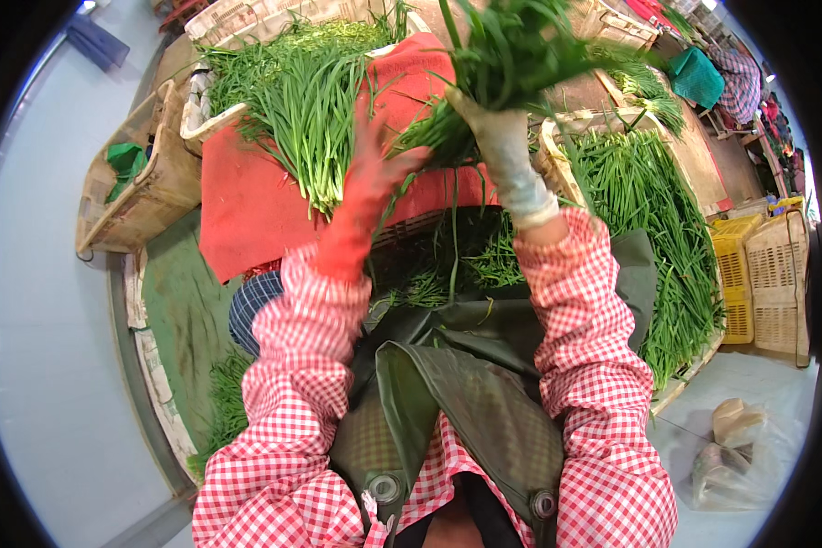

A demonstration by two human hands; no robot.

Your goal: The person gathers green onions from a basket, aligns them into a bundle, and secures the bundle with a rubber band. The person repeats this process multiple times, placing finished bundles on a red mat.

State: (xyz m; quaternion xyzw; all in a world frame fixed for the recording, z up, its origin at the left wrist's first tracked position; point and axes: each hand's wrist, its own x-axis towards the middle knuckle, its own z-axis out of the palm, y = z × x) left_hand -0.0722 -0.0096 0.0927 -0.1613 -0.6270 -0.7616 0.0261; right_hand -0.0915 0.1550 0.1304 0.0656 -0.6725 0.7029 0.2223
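Observation:
My right hand point(499, 140), in a pale, worn glove, grips a bunch of garlic chives point(514, 58) above the work surface; its leaves are blurred by motion. Beside it my left hand point(377, 175), in a red glove, is blurred too, with its fingers spread and nothing in them. Just left of that hand, a bundle of chives point(315, 130) lies with its pale stem ends towards me on a red cloth point(246, 198). The cloth covers the near side of a crate. Loose chive leaves point(425, 288) lie below, around my dark green apron point(479, 383).
A crate heaped with chives point(647, 226) stands at the right, and another white crate point(209, 123) at the back left. A plastic crate point(127, 205) holds a green bag. Stacked yellow crates point(736, 274) and a clear plastic bag point(736, 472) are at the far right.

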